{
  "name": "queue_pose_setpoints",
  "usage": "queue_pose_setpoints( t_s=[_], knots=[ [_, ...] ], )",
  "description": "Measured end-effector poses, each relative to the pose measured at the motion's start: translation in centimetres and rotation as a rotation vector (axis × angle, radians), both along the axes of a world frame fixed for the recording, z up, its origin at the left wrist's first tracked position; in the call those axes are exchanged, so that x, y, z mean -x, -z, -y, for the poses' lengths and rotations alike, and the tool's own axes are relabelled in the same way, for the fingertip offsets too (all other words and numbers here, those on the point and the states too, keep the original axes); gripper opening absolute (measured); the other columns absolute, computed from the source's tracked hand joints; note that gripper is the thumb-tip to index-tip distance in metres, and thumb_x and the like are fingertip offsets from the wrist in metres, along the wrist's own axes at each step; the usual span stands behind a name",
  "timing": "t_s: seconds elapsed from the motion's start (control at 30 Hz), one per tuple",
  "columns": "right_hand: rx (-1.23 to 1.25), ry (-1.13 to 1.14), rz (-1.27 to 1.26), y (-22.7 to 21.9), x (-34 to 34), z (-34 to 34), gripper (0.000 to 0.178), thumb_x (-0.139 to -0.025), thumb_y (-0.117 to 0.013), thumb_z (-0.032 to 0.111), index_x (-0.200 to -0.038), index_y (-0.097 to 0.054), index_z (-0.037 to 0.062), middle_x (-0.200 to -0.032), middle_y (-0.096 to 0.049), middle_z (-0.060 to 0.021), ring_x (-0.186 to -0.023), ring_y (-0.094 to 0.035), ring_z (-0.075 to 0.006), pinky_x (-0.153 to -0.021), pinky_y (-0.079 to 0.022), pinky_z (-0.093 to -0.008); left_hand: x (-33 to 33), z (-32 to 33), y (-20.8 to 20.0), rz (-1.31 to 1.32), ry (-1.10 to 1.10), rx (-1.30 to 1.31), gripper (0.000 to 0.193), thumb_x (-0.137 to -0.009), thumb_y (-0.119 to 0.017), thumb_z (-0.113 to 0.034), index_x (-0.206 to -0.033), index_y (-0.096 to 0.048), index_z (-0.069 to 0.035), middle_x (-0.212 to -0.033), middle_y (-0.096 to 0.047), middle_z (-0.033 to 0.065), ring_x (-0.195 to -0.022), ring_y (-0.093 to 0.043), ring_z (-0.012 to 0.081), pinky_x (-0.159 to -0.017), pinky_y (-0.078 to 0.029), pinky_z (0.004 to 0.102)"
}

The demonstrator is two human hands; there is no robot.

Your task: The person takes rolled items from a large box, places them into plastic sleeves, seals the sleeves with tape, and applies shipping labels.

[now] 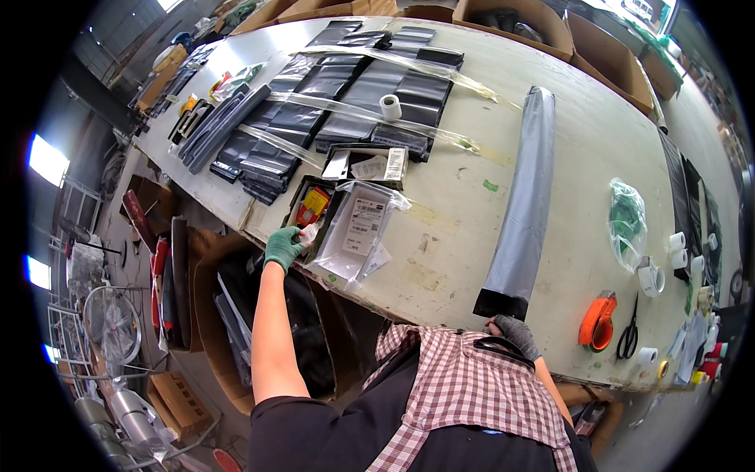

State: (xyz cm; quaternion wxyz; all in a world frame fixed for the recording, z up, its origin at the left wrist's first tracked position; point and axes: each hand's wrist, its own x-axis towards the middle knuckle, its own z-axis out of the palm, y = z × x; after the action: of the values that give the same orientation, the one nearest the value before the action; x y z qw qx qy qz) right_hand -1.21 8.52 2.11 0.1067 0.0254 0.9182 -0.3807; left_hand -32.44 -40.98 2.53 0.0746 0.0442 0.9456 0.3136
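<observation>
My left hand [283, 248], in a green glove, reaches to the left table edge and pinches a small white card with red print [309, 233] at a small dark box [300, 200]. Red and yellow cards [314, 206] lie in that box. Beside it stands a clear plastic-lined tray [333, 250] holding printed white labels [365, 224]. My right hand [516, 337], in a grey glove, is at the near table edge by the black end of a long grey plastic-wrapped package [522, 189]. Its fingers are curled, and whatever they hold is hidden.
Stacks of black plastic bags [346, 94] lie at the far left under clear strips, with a white roll [390, 107] on them. An orange tape dispenser [598, 321], black scissors [629, 334] and a bagged green roll [627, 224] lie at right. A cardboard box [208, 315] stands below the left edge.
</observation>
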Motion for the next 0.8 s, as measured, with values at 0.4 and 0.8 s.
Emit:
queue_pose_setpoints(
  t_s=[0.4,0.8],
  knots=[
    [0.004,0.012,0.020,-0.4,0.0,0.1,0.023,-0.091,-0.050,0.027,-0.093,-0.063,0.0078,-0.088,-0.065,-0.0142,-0.082,-0.063,-0.0317,-0.072,-0.050,-0.0383,-0.5,-0.7,-0.8,-0.059,0.051,0.101,0.032,-0.064,-0.079,-0.004,-0.092,-0.065,-0.005,-0.074,-0.064,0.0028,-0.060,-0.055,0.0088,-0.061,-0.048,0.0246],
    [0.203,0.068,-0.026,0.3,-0.3,-0.4,0.031,-0.095,-0.047,0.032,-0.095,-0.064,0.0066,-0.079,-0.064,-0.0109,-0.072,-0.063,-0.0253,-0.068,-0.049,-0.0335,-1.8,-7.3,-4.0,-0.558,0.023,-0.036,0.004,-0.077,-0.067,-0.005,-0.079,-0.063,-0.003,-0.074,-0.060,0.0118,-0.065,-0.058,0.0261,-0.065,-0.048,0.0346]
  ],
)
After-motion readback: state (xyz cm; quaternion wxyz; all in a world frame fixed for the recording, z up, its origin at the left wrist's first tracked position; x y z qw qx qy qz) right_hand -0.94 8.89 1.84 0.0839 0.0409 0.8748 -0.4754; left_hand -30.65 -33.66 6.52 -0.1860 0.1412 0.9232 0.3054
